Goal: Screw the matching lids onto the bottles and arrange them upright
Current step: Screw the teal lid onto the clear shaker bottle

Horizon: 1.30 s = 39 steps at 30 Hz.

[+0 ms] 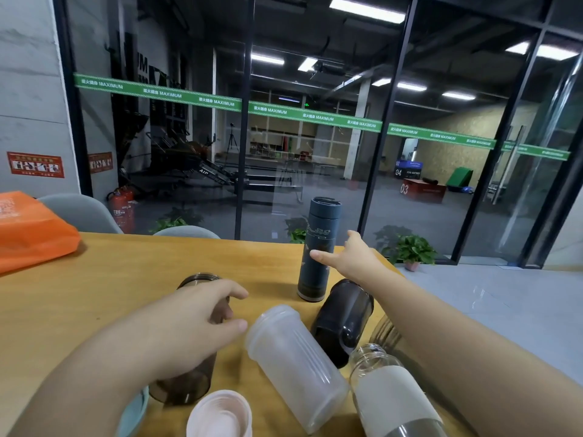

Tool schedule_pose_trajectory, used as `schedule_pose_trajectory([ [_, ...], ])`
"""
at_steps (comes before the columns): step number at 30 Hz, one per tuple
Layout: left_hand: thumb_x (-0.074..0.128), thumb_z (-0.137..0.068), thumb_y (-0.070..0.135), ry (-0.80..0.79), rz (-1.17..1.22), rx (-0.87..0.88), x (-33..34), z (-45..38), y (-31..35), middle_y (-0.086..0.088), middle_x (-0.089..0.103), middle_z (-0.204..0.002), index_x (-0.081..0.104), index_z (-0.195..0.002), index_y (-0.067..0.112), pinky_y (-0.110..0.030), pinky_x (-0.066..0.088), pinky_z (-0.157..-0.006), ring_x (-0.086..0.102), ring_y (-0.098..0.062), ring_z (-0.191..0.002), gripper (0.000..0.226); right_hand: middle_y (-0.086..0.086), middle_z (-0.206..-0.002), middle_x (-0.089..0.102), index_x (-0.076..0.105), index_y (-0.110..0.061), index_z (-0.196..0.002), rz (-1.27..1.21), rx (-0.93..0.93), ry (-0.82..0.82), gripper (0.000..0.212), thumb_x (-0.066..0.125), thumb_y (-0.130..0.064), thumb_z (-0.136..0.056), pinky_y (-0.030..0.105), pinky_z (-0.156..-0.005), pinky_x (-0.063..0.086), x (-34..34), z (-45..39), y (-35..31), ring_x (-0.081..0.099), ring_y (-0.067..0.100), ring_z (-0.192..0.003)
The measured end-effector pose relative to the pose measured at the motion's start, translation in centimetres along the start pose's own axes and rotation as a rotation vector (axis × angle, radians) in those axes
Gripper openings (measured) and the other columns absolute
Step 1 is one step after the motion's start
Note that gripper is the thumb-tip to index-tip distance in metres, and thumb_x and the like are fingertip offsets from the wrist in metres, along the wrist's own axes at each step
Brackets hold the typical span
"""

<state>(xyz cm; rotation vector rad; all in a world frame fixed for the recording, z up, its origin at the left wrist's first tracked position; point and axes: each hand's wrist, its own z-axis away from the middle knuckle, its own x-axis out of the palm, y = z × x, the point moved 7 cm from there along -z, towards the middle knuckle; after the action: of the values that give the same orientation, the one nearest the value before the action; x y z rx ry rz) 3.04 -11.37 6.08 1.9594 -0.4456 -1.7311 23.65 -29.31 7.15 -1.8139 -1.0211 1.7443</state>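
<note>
A tall dark blue bottle [318,247] with its lid on stands upright on the wooden table [126,272]. My right hand [350,257] is just beside it with fingers spread, the thumb touching its side. My left hand [192,323] hovers open over a brown translucent bottle [186,383] that lies on the table. A frosted white bottle [296,364] without a lid lies on its side. Next to it lie a dark smoky bottle [344,320] and a clear glass bottle with a white sleeve [391,395]. A pink-white bottle [220,417] shows its open mouth at the bottom edge.
An orange bag [31,234] lies at the table's far left. Two grey chair backs [82,212] stand behind the table, in front of a glass wall. A light blue object [135,411] peeks out under my left arm. The table's right edge [407,275] is near my right arm.
</note>
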Motion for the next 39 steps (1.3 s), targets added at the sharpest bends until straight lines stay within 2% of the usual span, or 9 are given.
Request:
schedule_pose_trajectory([
  [3, 0.057, -0.09, 0.042, 0.032, 0.016, -0.008, -0.9, 0.1, -0.2, 0.019, 0.056, -0.104, 0.047, -0.119, 0.045, -0.014, 0.04, -0.058, 0.053, 0.002, -0.066, 0.031, 0.007, -0.157, 0.026, 0.008, -0.018, -0.152, -0.067, -0.064, -0.021, 0.103, 0.073, -0.046, -0.077, 0.04, -0.108, 0.037, -1.0, 2.1, -0.1, 0.035, 0.027, -0.139],
  [8, 0.059, -0.089, 0.039, 0.097, 0.064, 0.013, -1.6, 0.6, -0.2, 0.017, 0.059, -0.104, 0.051, -0.115, 0.043, -0.028, 0.052, -0.077, 0.059, -0.002, -0.086, 0.028, 0.005, -0.154, 0.032, 0.012, -0.019, -0.151, -0.125, -0.164, -0.067, 0.098, 0.073, -0.043, -0.078, 0.038, -0.108, 0.037, -1.6, 6.4, -0.8, 0.038, 0.023, -0.136],
  [14, 0.058, -0.091, 0.034, 0.131, 0.182, 0.108, -0.4, 1.7, -0.1, 0.017, 0.063, -0.102, 0.058, -0.105, 0.044, -0.017, 0.045, -0.058, 0.061, -0.003, -0.087, 0.017, 0.004, -0.154, 0.03, 0.01, -0.024, -0.15, -0.159, -0.263, -0.126, 0.099, 0.075, -0.04, -0.077, 0.036, -0.108, 0.035, -0.9, 10.2, -1.9, 0.036, 0.021, -0.137],
  [18, 0.061, -0.089, 0.033, 0.179, 0.223, 0.135, -0.3, 2.9, -1.1, 0.018, 0.068, -0.099, 0.064, -0.099, 0.043, -0.025, 0.051, -0.083, 0.061, 0.003, -0.096, 0.014, 0.003, -0.154, 0.029, 0.008, -0.025, -0.151, -0.111, -0.285, -0.172, 0.1, 0.074, -0.042, -0.077, 0.036, -0.108, 0.036, 0.1, 12.0, -2.0, 0.035, 0.021, -0.138],
  [26, 0.053, -0.091, 0.041, 0.286, 0.149, 0.008, -0.9, 5.5, -3.9, 0.005, 0.052, -0.054, 0.062, -0.064, 0.021, -0.018, 0.036, -0.039, 0.043, -0.006, -0.048, 0.035, 0.011, -0.143, 0.034, 0.019, -0.016, -0.147, 0.423, -0.223, -0.256, 0.086, 0.063, -0.05, -0.082, 0.038, -0.1, 0.041, 4.0, 14.2, -0.5, 0.038, 0.029, -0.129],
  [30, 0.056, -0.092, 0.036, 0.36, 0.153, -0.064, -1.5, 6.5, -5.9, 0.007, 0.047, -0.044, 0.057, -0.063, 0.016, -0.024, 0.033, -0.044, 0.039, -0.007, -0.042, 0.035, 0.013, -0.141, 0.032, 0.018, -0.016, -0.147, 0.561, -0.172, -0.319, 0.085, 0.061, -0.05, -0.083, 0.04, -0.101, 0.035, 6.3, 14.7, 0.7, 0.029, 0.032, -0.131],
  [33, 0.063, -0.09, 0.027, 0.407, 0.177, -0.109, -2.1, 7.1, -7.6, 0.002, 0.063, -0.068, 0.06, -0.071, 0.02, -0.04, 0.049, -0.056, 0.057, -0.025, -0.061, 0.02, 0.014, -0.138, 0.033, 0.017, -0.016, -0.146, 0.577, -0.132, -0.305, 0.085, 0.062, -0.049, -0.081, 0.041, -0.099, 0.037, 7.2, 14.9, 1.2, 0.03, 0.032, -0.129],
  [36, 0.069, -0.085, 0.024, 0.415, 0.157, -0.127, -2.1, 7.2, -8.8, 0.003, 0.064, -0.098, 0.059, -0.082, 0.03, -0.036, 0.054, -0.066, 0.059, -0.018, -0.098, 0.012, 0.015, -0.137, 0.035, 0.016, -0.015, -0.145, 0.584, -0.11, -0.285, 0.092, 0.067, -0.05, -0.078, 0.041, -0.099, 0.038, 7.4, 15.0, 1.4, 0.034, 0.033, -0.128],
  [39, 0.077, -0.075, 0.041, 0.306, 0.066, -0.207, -1.2, 7.1, -9.7, 0.0, 0.054, -0.123, 0.052, -0.107, 0.033, -0.028, 0.048, -0.083, 0.047, -0.017, -0.12, 0.042, 0.016, -0.136, 0.038, 0.014, -0.014, -0.145, 0.59, -0.089, -0.271, 0.096, 0.07, -0.049, -0.075, 0.04, -0.097, 0.04, 7.6, 15.1, 1.6, 0.038, 0.034, -0.126],
])
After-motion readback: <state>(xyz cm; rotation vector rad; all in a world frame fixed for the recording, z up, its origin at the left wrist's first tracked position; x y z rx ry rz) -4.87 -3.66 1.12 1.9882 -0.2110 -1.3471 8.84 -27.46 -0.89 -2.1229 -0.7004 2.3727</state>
